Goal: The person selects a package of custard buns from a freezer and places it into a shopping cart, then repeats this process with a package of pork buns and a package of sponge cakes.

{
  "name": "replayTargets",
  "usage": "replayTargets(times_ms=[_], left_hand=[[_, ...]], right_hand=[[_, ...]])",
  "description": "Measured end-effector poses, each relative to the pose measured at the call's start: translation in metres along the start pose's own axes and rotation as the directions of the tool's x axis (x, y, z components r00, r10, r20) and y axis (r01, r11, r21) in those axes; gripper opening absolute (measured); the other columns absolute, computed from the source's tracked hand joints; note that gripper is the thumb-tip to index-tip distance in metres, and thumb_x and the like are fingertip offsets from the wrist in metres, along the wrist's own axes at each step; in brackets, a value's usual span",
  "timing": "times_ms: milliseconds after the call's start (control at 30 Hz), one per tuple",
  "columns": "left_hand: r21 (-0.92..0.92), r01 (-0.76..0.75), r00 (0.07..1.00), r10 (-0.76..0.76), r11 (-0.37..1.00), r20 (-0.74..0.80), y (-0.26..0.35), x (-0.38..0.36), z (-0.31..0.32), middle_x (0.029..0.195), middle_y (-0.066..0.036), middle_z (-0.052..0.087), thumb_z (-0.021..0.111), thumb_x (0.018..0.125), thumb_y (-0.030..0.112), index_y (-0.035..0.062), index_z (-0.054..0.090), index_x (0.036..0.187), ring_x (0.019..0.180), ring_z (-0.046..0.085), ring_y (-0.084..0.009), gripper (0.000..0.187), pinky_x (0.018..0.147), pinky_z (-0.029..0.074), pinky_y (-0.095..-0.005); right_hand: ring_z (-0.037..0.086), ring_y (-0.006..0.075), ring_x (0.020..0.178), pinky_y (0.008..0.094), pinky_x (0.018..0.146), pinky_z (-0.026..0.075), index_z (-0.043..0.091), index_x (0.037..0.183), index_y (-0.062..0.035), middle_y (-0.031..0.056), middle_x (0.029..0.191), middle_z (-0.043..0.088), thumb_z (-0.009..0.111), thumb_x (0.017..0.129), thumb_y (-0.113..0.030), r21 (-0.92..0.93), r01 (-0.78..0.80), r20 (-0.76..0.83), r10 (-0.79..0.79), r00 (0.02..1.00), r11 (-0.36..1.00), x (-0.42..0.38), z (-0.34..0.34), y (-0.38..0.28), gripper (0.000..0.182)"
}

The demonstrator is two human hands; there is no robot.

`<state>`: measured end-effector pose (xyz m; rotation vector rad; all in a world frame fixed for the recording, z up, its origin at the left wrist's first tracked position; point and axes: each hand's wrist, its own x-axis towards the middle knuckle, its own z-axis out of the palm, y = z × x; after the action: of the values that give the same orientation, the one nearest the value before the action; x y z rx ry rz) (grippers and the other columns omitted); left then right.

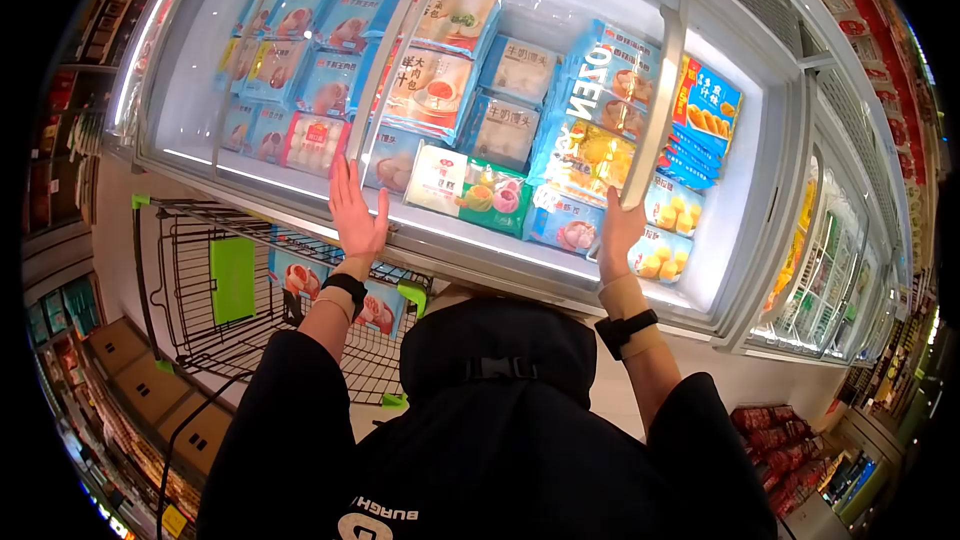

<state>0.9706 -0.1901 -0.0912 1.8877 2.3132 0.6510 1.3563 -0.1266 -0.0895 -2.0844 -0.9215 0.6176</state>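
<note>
At the far left, a wire shopping cart (233, 282) is stood beside a chest freezer (755, 155), and blue packs (381, 308) are held in it. In the freezer, blue bags (300, 15) are stacked at the left, with a pink-edged pack (317, 143) laid nearer the front. Just beside this pack, the left hand (358, 218) is placed at the front edge; its grip is spread, fingers straight and thumb apart. Between the hands, bun packs (428, 90) and a green-and-white box (470, 188) are seen under the glass. Farther right, the right hand (622, 230) is set at the lower end of a pale lid bar (660, 105); whether its grip is pressed round the bar cannot be told. Beyond the bar, small packs picturing yellow food (672, 208) are laid, and farther right, red bags (780, 445) are piled low down
</note>
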Motion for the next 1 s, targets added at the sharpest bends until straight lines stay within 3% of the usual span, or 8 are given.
replayTargets(times_ms=[200,267,300,367,433,633,833,1000], left_hand=[[0.012,-0.024,1.000,0.024,1.000,-0.007,0.003,0.001,0.000,0.154,-0.017,0.026,0.058,0.089,0.026,-0.0001,0.030,0.145,0.140,0.025,-0.0354,0.068,0.112,0.022,-0.0477],[0.022,-0.028,1.000,0.028,0.999,-0.010,0.002,0.001,0.003,0.153,-0.017,0.026,0.058,0.089,0.026,0.0001,0.030,0.145,0.140,0.025,-0.0352,0.068,0.112,0.022,-0.0476],[0.029,-0.031,0.999,0.032,0.999,-0.012,0.002,0.000,0.002,0.153,-0.017,0.027,0.058,0.089,0.026,0.0002,0.031,0.145,0.140,0.025,-0.0350,0.067,0.112,0.022,-0.0476],[0.030,-0.035,0.999,0.035,0.999,-0.012,0.005,0.000,0.001,0.153,-0.017,0.027,0.058,0.089,0.026,0.0007,0.030,0.146,0.141,0.024,-0.0341,0.068,0.112,0.021,-0.0478],[0.028,-0.042,0.999,0.043,0.999,-0.015,0.005,0.000,0.002,0.153,-0.017,0.027,0.058,0.089,0.026,0.0009,0.029,0.146,0.142,0.023,-0.0337,0.068,0.112,0.021,-0.0481],[0.025,-0.065,0.997,0.066,0.998,-0.041,0.001,-0.001,0.005,0.153,-0.016,0.028,0.057,0.091,0.026,0.0034,0.030,0.147,0.141,0.025,-0.0331,0.066,0.112,0.021,-0.0471],[0.036,-0.090,0.994,0.092,0.995,-0.051,0.001,-0.003,0.004,0.153,-0.017,0.028,0.056,0.092,0.026,0.0021,0.031,0.146,0.140,0.026,-0.0339,0.064,0.112,0.022,-0.0458],[0.020,-0.115,0.989,0.117,0.993,-0.091,-0.002,-0.004,0.006,0.151,-0.018,0.031,0.057,0.092,0.025,0.0010,0.035,0.144,0.139,0.029,-0.0345,0.061,0.112,0.023,-0.0456]], right_hand=[[0.064,0.0290,0.076,0.0407,0.071,0.049,0.053,0.108,0.0051,0.0176,0.087,0.064,0.067,0.086,-0.020,0.226,-0.058,0.142,0.026,0.989,0.972,-0.038,0.049,-0.023,0.037],[0.064,0.0314,0.075,0.0422,0.071,0.049,0.051,0.109,0.0051,0.0181,0.087,0.063,0.067,0.087,-0.020,0.109,0.121,0.030,-0.125,0.992,0.987,-0.052,0.064,-0.037,0.038],[0.064,0.0383,0.080,0.0446,0.075,0.049,0.050,0.109,0.0056,0.0219,0.089,0.064,0.067,0.087,-0.023,0.216,-0.064,0.192,0.022,0.981,0.974,-0.060,0.057,-0.063,0.040],[0.064,0.0454,0.082,0.0468,0.071,0.049,0.046,0.111,0.0059,0.0276,0.091,0.065,0.067,0.087,-0.023,0.150,-0.004,0.239,-0.032,0.970,0.989,-0.064,0.080,-0.056,0.043],[0.063,0.0465,0.080,0.0476,0.069,0.049,0.045,0.110,0.0050,0.0276,0.087,0.065,0.067,0.086,-0.022,0.206,0.078,0.219,-0.123,0.968,0.975,-0.072,0.087,-0.068,0.042],[0.063,0.0453,0.086,0.0457,0.072,0.049,0.045,0.103,0.0032,0.0273,0.089,0.064,0.068,0.085,-0.019,0.260,-0.023,0.296,-0.057,0.954,0.965,-0.079,0.103,-0.072,0.037],[0.060,0.0508,0.082,0.0530,0.072,0.048,0.043,0.108,0.0056,0.0330,0.083,0.062,0.067,0.085,-0.024,0.200,0.067,0.369,-0.138,0.919,0.978,-0.071,0.098,-0.066,0.045],[0.062,0.0459,0.086,0.0490,0.074,0.049,0.044,0.112,0.0043,0.0294,0.093,0.063,0.068,0.085,-0.028,0.257,0.241,0.473,-0.339,0.813,0.936,-0.065,0.075,-0.048,0.049]])
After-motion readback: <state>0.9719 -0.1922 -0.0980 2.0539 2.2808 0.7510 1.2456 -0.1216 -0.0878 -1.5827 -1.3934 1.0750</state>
